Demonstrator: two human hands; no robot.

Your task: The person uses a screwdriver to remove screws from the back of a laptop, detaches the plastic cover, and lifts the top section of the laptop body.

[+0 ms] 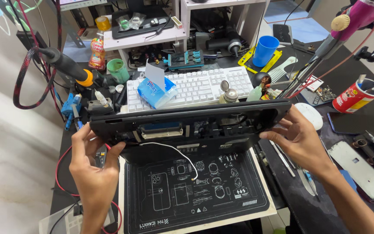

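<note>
An opened black laptop base (187, 125) is tilted up on its near edge above a black work mat (195, 195) with white line drawings. My left hand (89, 162) grips its left end and my right hand (297, 136) grips its right end. Inside the shell I see a metal connector block (161, 130) and a loose white wire (178, 151) that hangs down onto the mat.
Behind the laptop lie a white keyboard (195, 86) with a blue tissue pack (156, 92), a green cup (117, 70) and a blue cup (265, 50). A soldering iron (68, 67) sits at left, a red can of tools (353, 97) and screwdrivers at right.
</note>
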